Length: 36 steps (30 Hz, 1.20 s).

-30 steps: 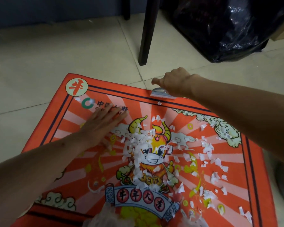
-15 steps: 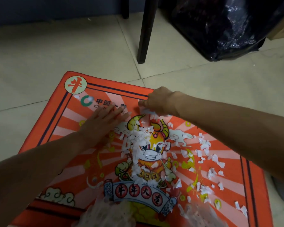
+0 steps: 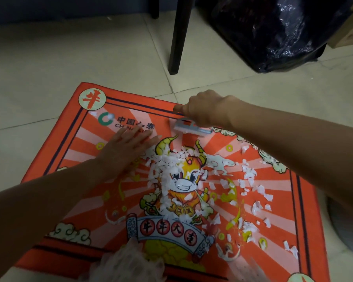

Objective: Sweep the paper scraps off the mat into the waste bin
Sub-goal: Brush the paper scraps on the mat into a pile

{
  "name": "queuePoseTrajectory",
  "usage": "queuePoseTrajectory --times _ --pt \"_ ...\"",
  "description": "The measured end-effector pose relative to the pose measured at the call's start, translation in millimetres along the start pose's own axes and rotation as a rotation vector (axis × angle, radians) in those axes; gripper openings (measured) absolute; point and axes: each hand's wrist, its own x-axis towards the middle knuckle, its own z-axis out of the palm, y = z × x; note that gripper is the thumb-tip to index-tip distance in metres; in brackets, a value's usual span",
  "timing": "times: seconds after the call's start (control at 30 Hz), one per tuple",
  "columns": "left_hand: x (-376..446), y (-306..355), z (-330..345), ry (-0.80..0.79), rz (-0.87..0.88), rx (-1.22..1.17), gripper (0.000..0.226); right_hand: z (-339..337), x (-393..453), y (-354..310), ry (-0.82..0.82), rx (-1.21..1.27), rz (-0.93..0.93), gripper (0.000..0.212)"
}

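An orange mat [image 3: 55, 159] printed with a cartoon ox lies on the pale tiled floor [image 3: 49, 58] and fills the lower centre of the frame. White paper scraps [image 3: 171, 165] are heaped over the ox's head at the middle of the mat, with looser scraps scattered across the mat's right half down toward the lower right corner. The left hand [image 3: 126, 151] lies flat on the mat left of the heap, its fingers straight and pressed close together, tips pointing toward the upper right. The right hand [image 3: 204, 110] is at the mat's upper edge, just above centre, its fingers curled round the handle of a small grey brush [image 3: 190, 128]; the brush head sits on the mat just above the heap. A dark furniture leg [image 3: 178, 37] stands on the floor in the upper centre, and a shiny black plastic bag [image 3: 273, 31] fills the upper right of the frame, well apart from the mat. Something pale and translucent, blurred, shows at the bottom edge.
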Motion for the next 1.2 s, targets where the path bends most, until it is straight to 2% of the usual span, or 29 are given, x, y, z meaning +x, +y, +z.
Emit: queuePoseTrajectory --times 0.1,0.23,0.4,0.5,0.97,1.2 --pt "-3.2 -2.0 4.0 -0.043 -0.025 -0.053 0.138 0.2 13.1 -8.1 -0.020 -0.016 0.017 0.056" --pt "-3.5 -0.5 6.2 -0.075 -0.060 -0.065 0.122 6.1 19.0 -32.1 -0.008 -0.032 -0.048 0.055" --pt "-6.8 1.1 2.0 -0.046 -0.051 -0.095 0.136 9.6 6.6 -52.5 -0.007 -0.038 -0.107 0.063" --pt "-8.3 5.5 0.1 -0.039 -0.046 -0.071 0.134 12.0 -2.0 -55.4 0.018 -0.054 -0.127 0.061" --pt "-8.4 29.3 -5.7 -0.063 -0.063 -0.062 0.147 15.7 -26.2 -24.5 0.028 0.070 0.079 0.073" --pt "-5.0 21.2 3.7 -0.075 -0.081 -0.083 0.149 2.7 -1.6 -25.2 0.132 0.112 0.116 0.061"
